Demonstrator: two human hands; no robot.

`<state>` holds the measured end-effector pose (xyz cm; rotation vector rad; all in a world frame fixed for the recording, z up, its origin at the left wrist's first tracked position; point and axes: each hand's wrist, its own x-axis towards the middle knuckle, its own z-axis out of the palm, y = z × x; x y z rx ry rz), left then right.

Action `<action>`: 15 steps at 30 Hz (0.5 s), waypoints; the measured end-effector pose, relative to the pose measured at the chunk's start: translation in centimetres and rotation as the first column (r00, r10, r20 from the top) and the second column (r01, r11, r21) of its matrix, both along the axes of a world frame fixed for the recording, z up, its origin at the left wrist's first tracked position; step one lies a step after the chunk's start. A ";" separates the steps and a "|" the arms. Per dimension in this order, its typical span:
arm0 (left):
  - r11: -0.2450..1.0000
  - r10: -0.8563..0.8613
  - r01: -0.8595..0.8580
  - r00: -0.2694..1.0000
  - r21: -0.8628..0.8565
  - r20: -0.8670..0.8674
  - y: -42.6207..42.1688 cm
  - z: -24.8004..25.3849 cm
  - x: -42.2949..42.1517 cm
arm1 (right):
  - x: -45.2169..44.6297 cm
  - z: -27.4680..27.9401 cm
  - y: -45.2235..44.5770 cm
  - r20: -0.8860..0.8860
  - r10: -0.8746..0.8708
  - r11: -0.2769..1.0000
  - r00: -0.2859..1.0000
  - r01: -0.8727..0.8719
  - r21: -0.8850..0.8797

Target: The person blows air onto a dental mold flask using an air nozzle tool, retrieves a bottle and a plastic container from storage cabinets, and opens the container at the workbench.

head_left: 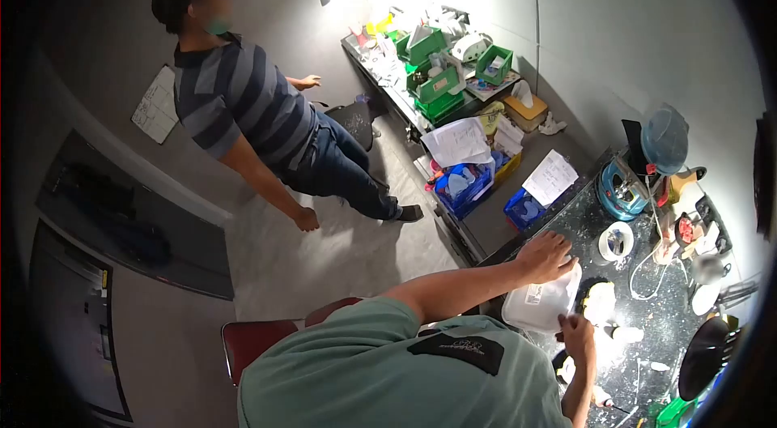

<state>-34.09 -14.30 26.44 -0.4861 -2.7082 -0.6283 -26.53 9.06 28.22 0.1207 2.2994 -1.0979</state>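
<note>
A whitish translucent plastic box (538,306) with a small printed label lies at the edge of the black workbench, between my hands. My left hand (548,256) reaches over its far end, fingers bent and closed on the rim. At the near right corner, my right hand (576,334) grips the box with its fingers pressed together. Whatever is inside the box cannot be made out. Just right of it, under bright light, sits a round pale yellowish piece (600,302). A small whitish bottle-like thing (627,334) lies close to my right hand.
White specks cover the black workbench (591,221). A white cup (616,242), a blue machine (623,189) and a cable stand farther back. Blue bins (465,185) with papers and green bins (437,80) fill the side table. Another person (251,104) stands at left, near a red chair (259,344).
</note>
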 end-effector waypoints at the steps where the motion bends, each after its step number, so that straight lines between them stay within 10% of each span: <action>1: 1.000 -0.029 0.029 1.000 0.003 0.002 0.4 -0.1 0.2 | 0.6 0.0 0.2 0.055 0.013 1.000 0.998 -0.011 -0.027; 7: 0.997 -0.071 0.071 0.989 0.000 0.126 2.0 0.8 1.1 | 2.4 1.6 1.0 0.110 0.152 0.985 0.982 -0.160 0.065; 12: 0.995 0.052 0.022 0.745 -0.102 0.665 3.1 1.8 -1.1 | 2.5 2.6 1.0 0.129 0.228 0.958 0.965 -0.246 0.149; 15: 0.989 -0.044 0.123 0.789 -0.087 0.612 3.1 0.5 -1.5 | 2.5 2.0 1.3 0.123 0.255 0.948 0.959 -0.273 0.166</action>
